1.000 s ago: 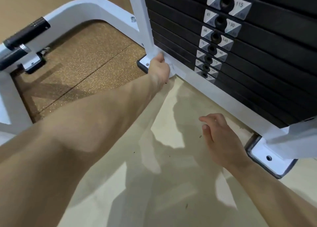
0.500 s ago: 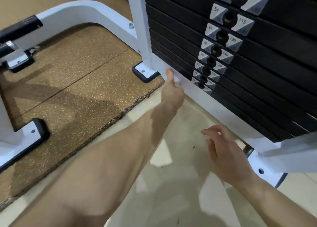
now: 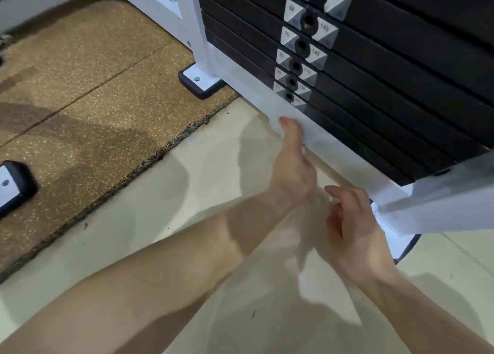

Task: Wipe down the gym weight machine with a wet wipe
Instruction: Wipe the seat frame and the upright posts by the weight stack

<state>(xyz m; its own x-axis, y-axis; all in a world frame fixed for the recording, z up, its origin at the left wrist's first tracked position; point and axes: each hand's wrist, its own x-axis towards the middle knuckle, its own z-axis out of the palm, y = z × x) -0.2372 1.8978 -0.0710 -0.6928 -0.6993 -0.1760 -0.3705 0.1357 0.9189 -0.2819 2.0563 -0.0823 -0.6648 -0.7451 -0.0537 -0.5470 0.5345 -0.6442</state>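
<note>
left hand [image 3: 292, 172]: thumb on white frame bar [image 3: 334, 150], grip hidden, cannot tell | right hand [image 3: 352, 228]: grip apart, empty, just nearer

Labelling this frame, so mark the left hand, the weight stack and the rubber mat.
left hand [image 3: 294, 168], head view, back of the hand.
weight stack [image 3: 401, 67], head view, black plate face.
rubber mat [image 3: 93, 100], head view, speckled top surface.
</note>
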